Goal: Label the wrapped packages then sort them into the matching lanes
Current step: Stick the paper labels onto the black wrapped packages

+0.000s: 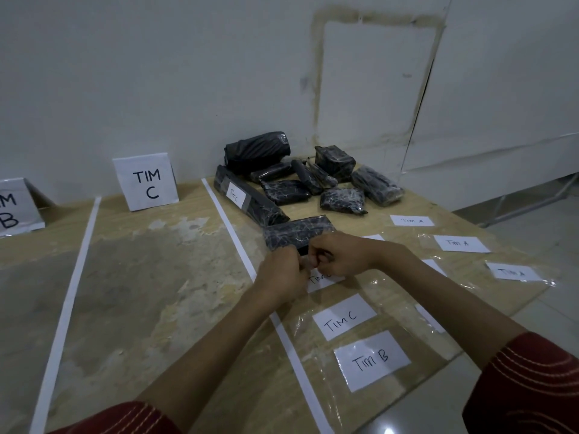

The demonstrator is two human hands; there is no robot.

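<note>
TIM B label (pixel 371 360): nearest, flat on the table (pixel 156 277) under clear tape, laid out ready to peel.
TIM C label (pixel 343 316): just beyond, same clear backing.
held label (pixel 322 281): partly hidden, "TIM" legible, lying just before the near package.
left hand (pixel 283 272): fingers curled, pinching the held label's far edge, likely to lift it free.
right hand (pixel 341 256): curled likewise on the same edge, touching the left hand.
near package (pixel 297 233): black, no label visible, set close to receive one.
TIM A labels (pixel 462 244): off to the right, well apart.
long package (pixel 247 198): marked Tim C, beside the tape line (pixel 223 214), not yet in a lane.
pile (pixel 343 200): black packages at the far corner, awaiting labels.
TIM C sign (pixel 145 183): upright by the wall, marking the lane left of the tape line.
</note>
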